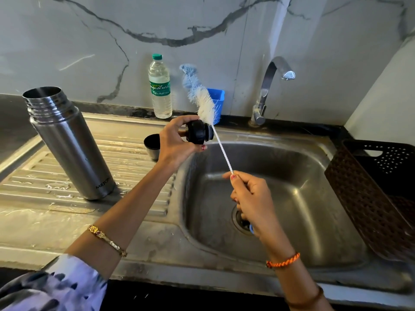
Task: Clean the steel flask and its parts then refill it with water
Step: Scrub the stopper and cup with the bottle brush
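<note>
Scrubbing the black stopper (198, 135) above the sink (280, 153) rim: left hand (177, 140) clamps it, right hand (249, 196) grips the bottle brush (203, 102) handle. Steel flask (67, 142) stands open left of the sink (cup (151, 145) too). Next, probably rinsing under the tap (272, 86).

A home kitchen; steel sink (292, 167) with ribbed drainboard (134, 158), curved tap (268, 86), marble-look splashback (112, 30).

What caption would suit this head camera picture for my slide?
Over the sink, left hand holds the black stopper while right hand works the bottle brush; open steel flask waits.
</note>
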